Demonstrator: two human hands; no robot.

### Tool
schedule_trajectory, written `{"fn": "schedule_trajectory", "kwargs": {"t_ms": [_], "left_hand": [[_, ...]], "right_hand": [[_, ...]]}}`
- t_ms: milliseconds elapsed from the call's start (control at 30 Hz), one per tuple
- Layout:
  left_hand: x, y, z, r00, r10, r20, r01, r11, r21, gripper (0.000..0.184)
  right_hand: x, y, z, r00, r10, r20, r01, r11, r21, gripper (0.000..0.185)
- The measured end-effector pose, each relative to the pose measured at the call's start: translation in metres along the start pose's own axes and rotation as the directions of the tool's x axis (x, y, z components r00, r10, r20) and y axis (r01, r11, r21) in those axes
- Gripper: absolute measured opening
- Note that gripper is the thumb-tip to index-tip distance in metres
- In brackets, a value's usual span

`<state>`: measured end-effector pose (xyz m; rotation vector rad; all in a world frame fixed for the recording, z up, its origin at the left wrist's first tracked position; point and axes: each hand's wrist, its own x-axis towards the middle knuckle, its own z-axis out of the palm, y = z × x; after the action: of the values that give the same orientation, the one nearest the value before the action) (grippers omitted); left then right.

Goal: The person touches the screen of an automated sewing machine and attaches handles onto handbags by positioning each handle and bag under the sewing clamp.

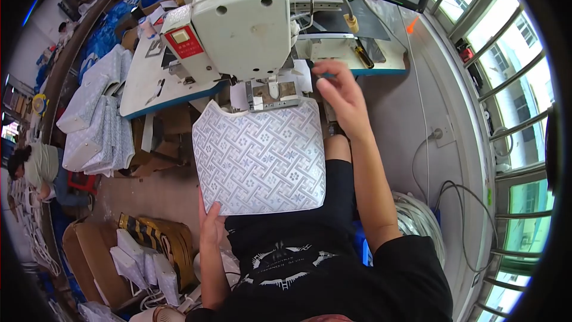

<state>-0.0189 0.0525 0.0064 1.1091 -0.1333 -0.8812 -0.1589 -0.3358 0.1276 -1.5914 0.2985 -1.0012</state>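
A patterned white-and-grey panel (260, 158) with pale edging lies in front of me, its far edge at the metal work plate (272, 94) of a sewing machine (241, 27). My left hand (211, 223) grips the panel's near left corner, thumb on top and fingers underneath. My right hand (342, 92) is raised to the right of the machine's needle area, beside a small black part (311, 70). Its fingers are loosely bent and the thumb stands apart; whether the fingertips touch the black part is unclear.
Similar patterned pieces (98, 113) are stacked left of the machine table (156, 83). Tweezers (157, 90) lie on that table, and a screwdriver (362, 55) lies at the right. An open cardboard box (89, 262) stands low left. A person (39, 170) sits far left. Barred windows line the right.
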Motion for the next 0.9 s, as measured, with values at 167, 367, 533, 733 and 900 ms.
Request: {"fn": "schedule_trajectory", "kwargs": {"t_ms": [167,367,533,733,900], "left_hand": [[-0.018,-0.005,0.015,1.0,-0.006,-0.018,0.007,0.999,0.04,0.091],[-0.046,-0.034,0.053,0.983,0.055,0.178,-0.095,0.97,0.223,0.104],[-0.032,-0.05,0.062,0.97,0.102,0.219,-0.175,0.922,0.344,0.109],[-0.013,-0.043,0.056,0.968,0.114,0.221,-0.204,0.874,0.441,0.112],[-0.01,-0.039,0.04,0.969,0.089,0.229,-0.199,0.832,0.517,0.114]], "right_hand": [[-0.033,0.017,-0.01,0.978,0.208,-0.021,-0.202,0.912,-0.357,0.029],[-0.076,0.017,-0.102,0.89,0.448,0.085,-0.41,0.867,-0.284,0.029],[-0.039,0.032,-0.127,0.882,0.452,0.134,-0.38,0.85,-0.365,0.037],[0.08,0.048,-0.105,0.913,0.405,-0.041,-0.368,0.864,0.343,0.047],[0.049,-0.038,-0.155,0.946,0.103,-0.307,0.071,0.859,0.506,0.051]]}}
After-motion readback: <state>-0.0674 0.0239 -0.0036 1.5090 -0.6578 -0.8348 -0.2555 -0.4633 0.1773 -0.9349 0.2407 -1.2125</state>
